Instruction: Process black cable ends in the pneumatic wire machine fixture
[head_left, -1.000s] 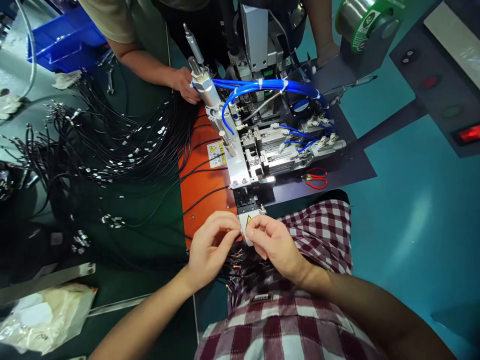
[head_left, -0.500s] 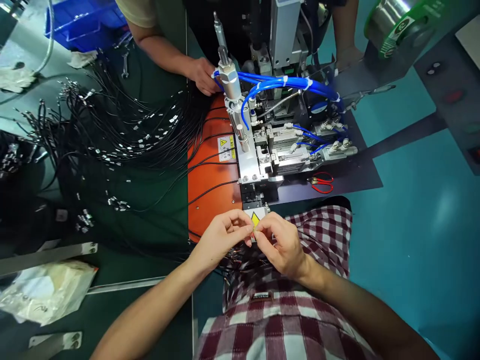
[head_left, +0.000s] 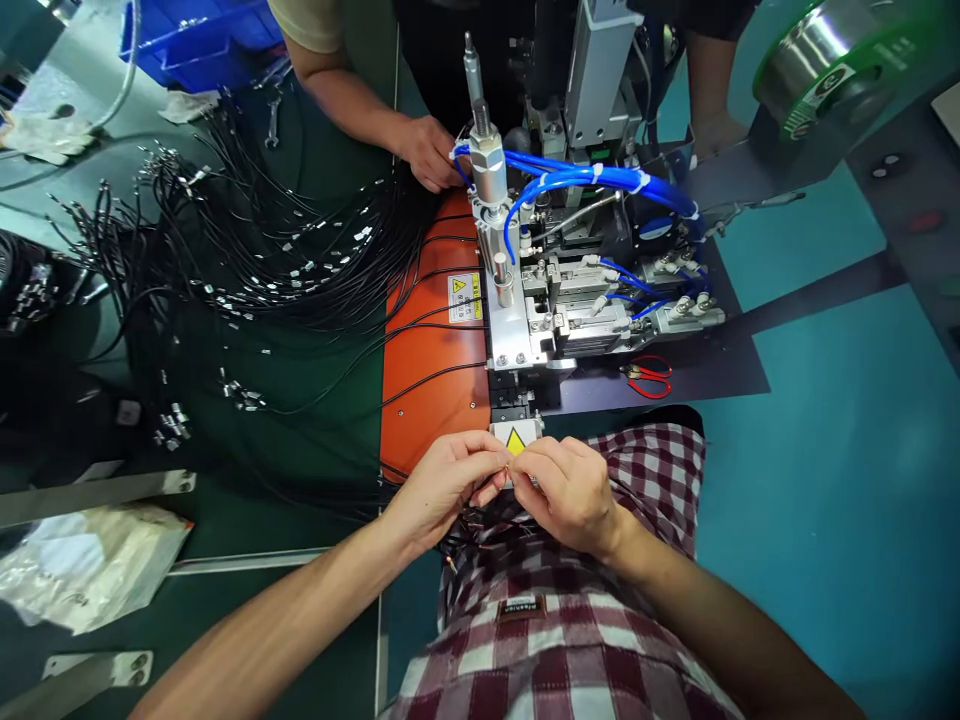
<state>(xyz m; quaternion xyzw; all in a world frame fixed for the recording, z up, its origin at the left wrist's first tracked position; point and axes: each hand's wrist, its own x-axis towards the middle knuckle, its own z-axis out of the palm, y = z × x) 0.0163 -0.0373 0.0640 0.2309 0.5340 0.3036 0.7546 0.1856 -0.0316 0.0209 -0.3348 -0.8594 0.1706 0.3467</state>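
Observation:
My left hand and my right hand meet at the fingertips, both pinched on a thin wire end that shows as a small reddish bit. Most of the wire is hidden by the fingers. Just behind the fingertips is a white block with a yellow warning triangle, at the near end of the machine's rail. Dark cables with bare coppery ends hang below my left hand, over my lap.
Black cables with metal connectors spread over the green mat, some crossing an orange cover into the pneumatic machine. Red-handled snips lie right. A co-worker's hand is at the machine's far side. A solder spool stands top right.
The view has shifted slightly, so the machine and table sit a little further right and lower. My hands stay pinched together, the right fingers now curled more over the wire end.

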